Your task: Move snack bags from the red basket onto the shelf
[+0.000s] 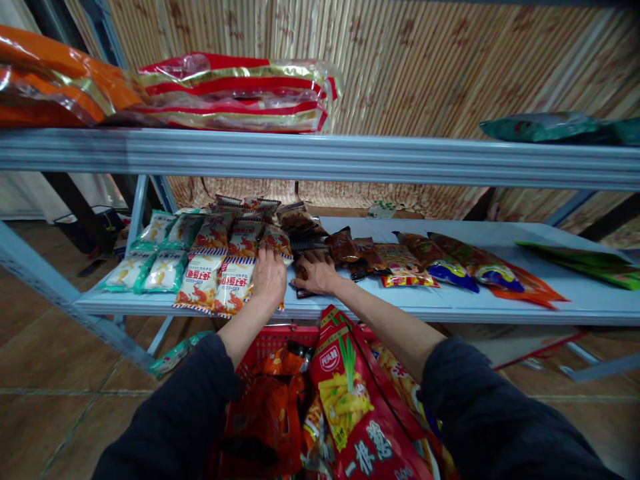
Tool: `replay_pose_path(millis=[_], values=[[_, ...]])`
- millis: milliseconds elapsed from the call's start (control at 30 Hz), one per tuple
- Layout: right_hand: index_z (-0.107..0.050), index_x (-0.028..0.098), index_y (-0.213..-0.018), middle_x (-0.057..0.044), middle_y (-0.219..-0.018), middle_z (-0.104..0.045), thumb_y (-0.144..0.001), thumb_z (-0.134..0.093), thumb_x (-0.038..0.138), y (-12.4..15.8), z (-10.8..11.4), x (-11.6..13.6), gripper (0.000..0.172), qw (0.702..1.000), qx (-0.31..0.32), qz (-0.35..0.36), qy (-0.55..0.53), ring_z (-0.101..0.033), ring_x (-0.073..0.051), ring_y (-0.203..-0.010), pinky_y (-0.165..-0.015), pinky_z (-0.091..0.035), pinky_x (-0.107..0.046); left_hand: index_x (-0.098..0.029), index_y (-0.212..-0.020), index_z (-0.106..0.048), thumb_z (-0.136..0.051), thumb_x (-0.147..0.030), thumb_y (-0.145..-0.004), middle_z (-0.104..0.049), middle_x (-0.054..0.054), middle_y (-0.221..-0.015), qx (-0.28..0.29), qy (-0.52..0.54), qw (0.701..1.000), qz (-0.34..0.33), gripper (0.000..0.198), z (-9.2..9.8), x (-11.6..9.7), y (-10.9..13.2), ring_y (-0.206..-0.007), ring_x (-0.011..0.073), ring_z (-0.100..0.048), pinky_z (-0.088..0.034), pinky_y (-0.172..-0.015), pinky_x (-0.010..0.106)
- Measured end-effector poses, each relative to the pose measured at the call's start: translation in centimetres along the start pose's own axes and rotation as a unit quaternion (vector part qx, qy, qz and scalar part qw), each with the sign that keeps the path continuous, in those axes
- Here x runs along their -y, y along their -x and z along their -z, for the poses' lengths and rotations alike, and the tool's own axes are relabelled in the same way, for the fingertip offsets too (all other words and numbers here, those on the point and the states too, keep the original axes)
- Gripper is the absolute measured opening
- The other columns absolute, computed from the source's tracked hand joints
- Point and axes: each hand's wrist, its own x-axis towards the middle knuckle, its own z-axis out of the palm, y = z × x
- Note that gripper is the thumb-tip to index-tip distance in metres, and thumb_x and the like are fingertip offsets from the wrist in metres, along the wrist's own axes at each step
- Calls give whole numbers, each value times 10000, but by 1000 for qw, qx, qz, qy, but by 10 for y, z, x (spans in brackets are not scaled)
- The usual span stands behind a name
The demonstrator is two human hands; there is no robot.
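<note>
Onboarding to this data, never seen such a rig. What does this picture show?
No machine: just a person's bare left hand and bare right hand. The one picture comes from a head-worn camera looking forward and down. On the pale blue metal shelf lie, among others, green plastic packets, white-and-orange plastic packets and dark brown plastic packets. The left hand touches the white-and-orange ones, the right the dark brown; whether either grips is unclear. Below, a red perforated plastic basket holds more bagged goods.
</note>
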Motion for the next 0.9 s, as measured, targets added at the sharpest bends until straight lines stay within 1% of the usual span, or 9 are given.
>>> replay_pose_path(millis=[67, 133, 267, 333, 400, 467, 633, 733, 900], values=[[-526, 257, -1190, -113, -1341, -421, -721, -566, 558, 3, 0, 0, 558, 1000, -3, 6, 8, -300, -348, -1265, -984, -228, -575, -22, -1026, -612, -303, -71, -833, -520, 229, -1196, 15, -18, 1000, 9, 367, -3, -3, -3, -1196, 323, -356, -364, -894, 443], [-515, 268, -1207, -114, -1361, -399, -730, -564, 545, 6, -1, 0, 554, 1000, -4, 4, 12, -297, -339, -1269, -985, -232, -567, -40, -986, -635, -309, -77, -825, -564, 228, -1124, 34, -35, 999, 4, 366, -7, -4, -5, -1144, 329, -394, -359, -859, 454], [-510, 288, -1220, -117, -1392, -366, -757, -534, 540, 8, -6, 0, 528, 1000, -11, -13, 11, -266, -331, -1291, -987, -233, -559, -102, -927, -665, -401, -231, -833, -631, 181, -959, 50, -60, 996, -31, 308, -13, -5, -6, -1075, 318, -437, -330, -867, 451], [-519, 289, -1214, -117, -1390, -371, -763, -530, 532, 8, -8, -1, 512, 1000, -20, -10, 8, -248, -328, -1303, -993, -231, -550, -122, -903, -675, -424, -267, -826, -632, 171, -982, 38, -72, 996, -35, 300, -14, -7, -7, -1118, 324, -412, -318, -883, 449], [-517, 286, -1218, -119, -1393, -369, -763, -537, 517, 7, -10, -1, 511, 1000, -25, -7, 4, -244, -328, -1305, -997, -223, -548, -125, -875, -683, -423, -237, -819, -622, 180, -1032, 34, -80, 996, -25, 289, -14, -9, -9, -1140, 331, -401, -327, -870, 444], [-511, 279, -1227, -123, -1393, -368, -763, -538, 505, 6, -12, -2, 516, 1000, -25, -7, 2, -253, -327, -1299, -999, -216, -550, -112, -870, -687, -416, -184, -810, -620, 200, -1035, 58, -79, 995, -13, 286, -14, -12, -13, -1120, 334, -427, -338, -854, 441], [-516, 262, -1218, -130, -1376, -381, -771, -529, 491, 5, -13, -2, 503, 1000, -23, -2, 1, -251, -326, -1293, -994, -219, -550, -72, -980, -660, -453, -131, -779, -627, 234, -994, 118, -52, 992, 1, 295, -20, -16, -28, -1030, 332, -519, -386, -799, 418], [-523, 250, -1211, -132, -1367, -387, -777, -522, 477, 6, -12, -3, 490, 1000, -24, 4, 1, -255, -329, -1286, -988, -228, -549, -59, -1003, -650, -433, -151, -801, -613, 258, -1013, 122, -49, 991, 27, 310, -24, -16, -36, -998, 343, -544, -422, -712, 384], [-524, 252, -1204, -128, -1377, -377, -782, -507, 456, 8, -10, -4, 469, 1000, -24, 12, 3, -249, -321, -1293, -995, -224, -542, -59, -1030, -637, -391, -184, -840, -574, 254, -1107, 116, -63, 990, 51, 335, -27, -18, -40, -1043, 339, -520, -432, -723, 365]])
